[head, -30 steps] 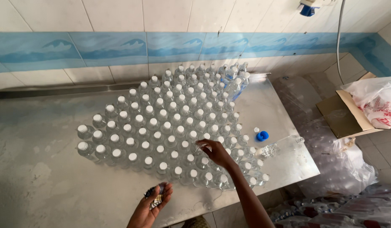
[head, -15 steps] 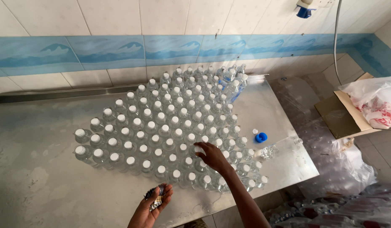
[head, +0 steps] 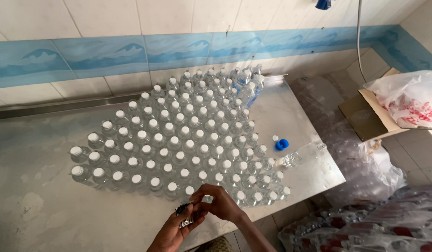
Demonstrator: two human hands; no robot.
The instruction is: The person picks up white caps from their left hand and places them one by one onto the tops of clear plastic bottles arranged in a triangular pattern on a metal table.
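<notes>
Head view: hands at table edge

Under both hands lies a table of dull, scuffed sheet metal with pale blotches, and just beyond the fingers stand bottles of clear glossy plastic with matt white caps. The left hand holds small shiny labels. Far beyond the bottles the wall tiles are smooth and glazed; right of the hands are a brown cardboard box and crinkled clear plastic wrap.
</notes>
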